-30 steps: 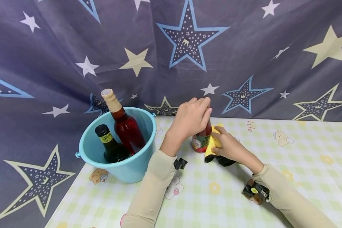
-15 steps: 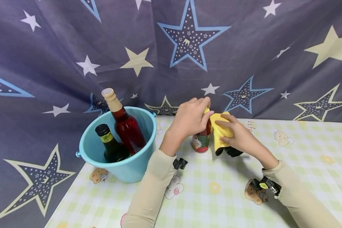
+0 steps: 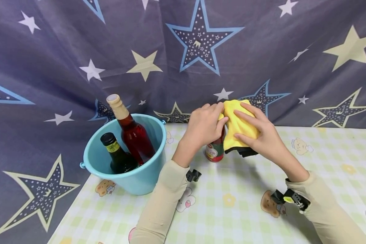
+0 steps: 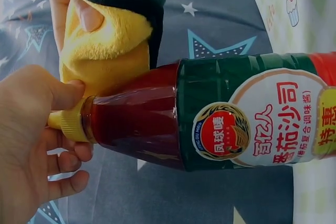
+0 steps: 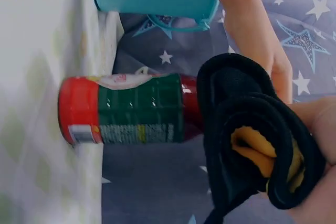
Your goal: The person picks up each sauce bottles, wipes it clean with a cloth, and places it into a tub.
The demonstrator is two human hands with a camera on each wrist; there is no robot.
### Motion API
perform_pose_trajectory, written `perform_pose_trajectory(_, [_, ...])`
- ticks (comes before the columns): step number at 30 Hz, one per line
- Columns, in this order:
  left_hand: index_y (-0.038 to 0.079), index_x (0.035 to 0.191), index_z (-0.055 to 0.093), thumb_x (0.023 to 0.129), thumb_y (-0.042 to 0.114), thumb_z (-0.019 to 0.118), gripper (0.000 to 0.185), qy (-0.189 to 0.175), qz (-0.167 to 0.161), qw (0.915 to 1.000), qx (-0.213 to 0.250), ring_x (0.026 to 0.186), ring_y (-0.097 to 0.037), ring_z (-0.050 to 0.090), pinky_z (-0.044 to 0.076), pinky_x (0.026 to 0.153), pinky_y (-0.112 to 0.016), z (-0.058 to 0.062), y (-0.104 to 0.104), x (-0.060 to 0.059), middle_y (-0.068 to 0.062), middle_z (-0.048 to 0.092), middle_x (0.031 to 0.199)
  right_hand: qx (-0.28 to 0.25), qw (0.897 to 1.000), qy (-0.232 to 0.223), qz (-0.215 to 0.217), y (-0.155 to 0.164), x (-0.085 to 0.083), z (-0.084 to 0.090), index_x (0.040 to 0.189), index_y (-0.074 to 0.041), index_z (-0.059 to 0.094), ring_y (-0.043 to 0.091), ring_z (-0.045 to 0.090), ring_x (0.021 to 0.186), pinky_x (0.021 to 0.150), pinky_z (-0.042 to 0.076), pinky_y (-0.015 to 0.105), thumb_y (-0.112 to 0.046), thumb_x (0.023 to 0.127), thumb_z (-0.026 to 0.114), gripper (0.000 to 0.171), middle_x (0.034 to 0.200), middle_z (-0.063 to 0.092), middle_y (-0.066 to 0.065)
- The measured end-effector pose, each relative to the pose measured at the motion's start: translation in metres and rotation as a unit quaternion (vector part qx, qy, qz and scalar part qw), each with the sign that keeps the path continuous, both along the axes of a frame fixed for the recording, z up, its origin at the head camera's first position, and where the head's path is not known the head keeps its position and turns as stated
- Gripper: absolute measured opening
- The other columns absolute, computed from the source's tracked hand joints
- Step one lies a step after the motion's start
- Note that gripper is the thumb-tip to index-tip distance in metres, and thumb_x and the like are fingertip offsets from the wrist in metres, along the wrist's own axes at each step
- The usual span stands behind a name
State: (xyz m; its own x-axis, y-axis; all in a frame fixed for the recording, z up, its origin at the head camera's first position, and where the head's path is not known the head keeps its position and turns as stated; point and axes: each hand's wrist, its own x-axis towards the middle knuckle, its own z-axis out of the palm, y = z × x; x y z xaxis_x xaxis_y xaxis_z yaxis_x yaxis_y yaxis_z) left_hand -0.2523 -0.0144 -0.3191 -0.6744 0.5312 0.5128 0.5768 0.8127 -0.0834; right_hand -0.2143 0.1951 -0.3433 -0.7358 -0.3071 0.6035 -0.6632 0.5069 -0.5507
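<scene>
A ketchup bottle (image 3: 215, 149) with a green and red label stands upright on the table. My left hand (image 3: 203, 124) pinches its yellow cap (image 4: 73, 123) from above, thumb on one side, as the left wrist view shows. In my right hand (image 3: 266, 135) is a folded yellow cloth (image 3: 238, 127) with a black border, held up against the right side of the bottle's neck. The right wrist view shows the rolled black edge of the cloth (image 5: 231, 156) overlapping the bottle's shoulder. Part of the bottle's upper half is hidden by hand and cloth in the head view.
To the left stands a light blue bucket (image 3: 140, 183) holding a red bottle with a tan-wrapped neck (image 3: 137, 139) and a dark, black-capped bottle (image 3: 120, 157). A checkered tablecloth (image 3: 225, 217) covers the table. Behind it hangs a dark starry curtain (image 3: 256, 20).
My right hand has carried the cloth from low on the bottle's right side up to its neck. My left hand has kept its grip on the cap, and the bottle stays in place.
</scene>
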Motion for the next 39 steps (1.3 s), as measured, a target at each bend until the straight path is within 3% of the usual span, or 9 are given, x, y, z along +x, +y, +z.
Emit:
perform_pose_trajectory(7, [0.013, 0.118, 0.057, 0.106, 0.036, 0.049, 0.027, -0.014, -0.004, 0.9999, -0.004, 0.080, -0.022, 0.060, 0.052, 0.069, -0.032, 0.001, -0.004, 0.000, 0.000, 0.068, 0.092, -0.018, 1.000, 0.003, 0.001, -0.014, 0.000, -0.008, 0.144, -0.002, 0.056, 0.040, 0.032, 0.149, 0.108, 0.027, 0.006, 0.004, 0.079, 0.084, 0.071, 0.160, 0.038, 0.017])
perform_pose_trajectory(12, [0.012, 0.119, 0.057, 0.107, 0.033, 0.047, 0.026, -0.013, -0.018, 0.9998, -0.003, 0.080, -0.021, 0.061, 0.052, 0.069, -0.032, -0.002, -0.005, -0.001, 0.000, 0.069, 0.097, 0.005, 1.000, 0.027, -0.014, -0.022, 0.002, -0.017, 0.147, -0.001, 0.052, 0.041, 0.033, 0.148, 0.114, 0.033, 0.027, -0.002, 0.076, 0.087, 0.079, 0.161, 0.033, 0.021])
perform_pose_trajectory(16, [0.011, 0.116, 0.058, 0.107, 0.030, 0.048, 0.023, -0.004, -0.026, 0.9997, 0.001, 0.077, -0.021, 0.060, 0.051, 0.066, -0.031, -0.004, -0.005, -0.002, -0.001, 0.067, 0.095, 0.019, 0.998, 0.054, -0.022, -0.026, 0.003, -0.024, 0.147, 0.001, 0.051, 0.043, 0.035, 0.146, 0.110, 0.038, 0.040, -0.004, 0.075, 0.088, 0.081, 0.160, 0.031, 0.025])
perform_pose_trajectory(29, [0.011, 0.107, 0.057, 0.106, 0.028, 0.046, 0.020, 0.005, -0.030, 0.9995, 0.003, 0.070, -0.020, 0.054, 0.048, 0.062, -0.030, -0.004, -0.002, -0.002, 0.000, 0.063, 0.086, 0.045, 0.994, 0.088, -0.046, -0.027, 0.004, -0.030, 0.138, 0.005, 0.059, 0.044, 0.040, 0.143, 0.115, 0.034, 0.025, -0.003, 0.075, 0.088, 0.069, 0.156, 0.036, 0.028])
perform_pose_trajectory(36, [0.011, 0.107, 0.057, 0.106, 0.030, 0.046, 0.023, 0.012, -0.029, 0.9995, 0.002, 0.072, -0.021, 0.056, 0.050, 0.064, -0.031, -0.001, -0.001, -0.003, 0.000, 0.064, 0.088, 0.059, 0.993, 0.096, -0.044, -0.026, 0.003, -0.027, 0.138, 0.004, 0.059, 0.048, 0.042, 0.140, 0.107, 0.043, 0.060, 0.000, 0.074, 0.088, 0.070, 0.156, 0.035, 0.029])
perform_pose_trajectory(39, [0.011, 0.106, 0.056, 0.107, 0.030, 0.045, 0.022, 0.002, -0.024, 0.9997, -0.001, 0.073, -0.021, 0.057, 0.050, 0.064, -0.031, 0.000, -0.001, -0.003, 0.000, 0.064, 0.089, 0.071, 0.993, 0.081, -0.048, -0.027, 0.004, -0.027, 0.140, 0.003, 0.058, 0.050, 0.042, 0.139, 0.107, 0.043, 0.063, -0.001, 0.077, 0.087, 0.070, 0.157, 0.035, 0.030])
